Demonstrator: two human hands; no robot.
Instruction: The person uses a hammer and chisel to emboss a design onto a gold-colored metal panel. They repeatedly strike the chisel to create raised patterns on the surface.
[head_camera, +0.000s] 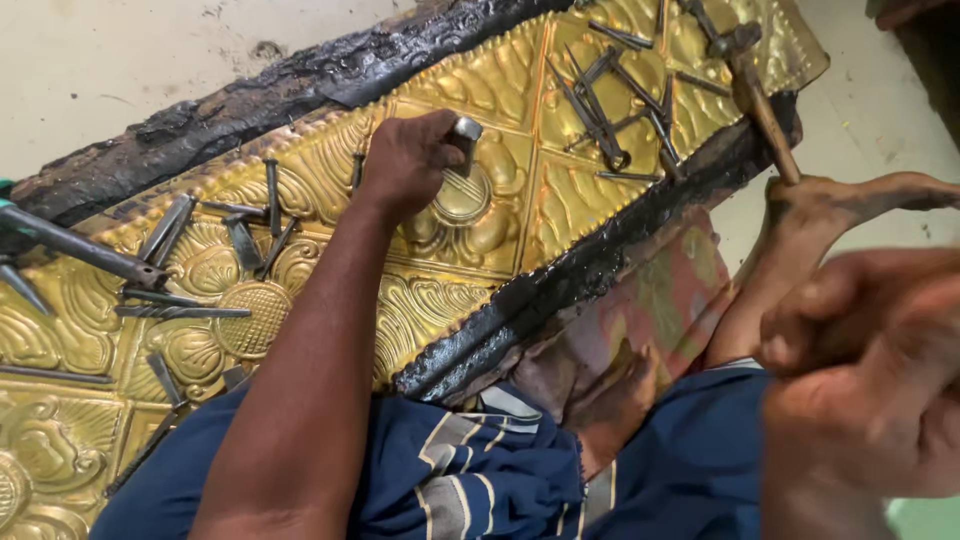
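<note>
A view from above of a person seated on a pale floor, working on a long embossed golden metal sheet that lies diagonally across the picture, bedded on a black, tar-like block whose dark edge shows along both long sides. The sheet is raised into square panels of scrolls, leaves and round medallions.

The left hand reaches across the sheet with its fingers closed around a short steel punch, holding it upright with the tip set on a round medallion near the middle of the sheet. The forearm runs down from it towards the bottom of the picture.

The right hand is close to the camera at the lower right, blurred, with fingers curled; what it grips cannot be made out clearly. A hammer with a wooden handle lies slanted at the upper right, its metal head over the far end of the sheet.

A bare foot rests just beside the lower end of the hammer handle, and another foot lies below the black edge. Dark blue cloth with pale stripes covers the lap.

Loose steel punches are scattered on the sheet: one cluster at the upper right, another at the left beside a round hatched medallion
</note>
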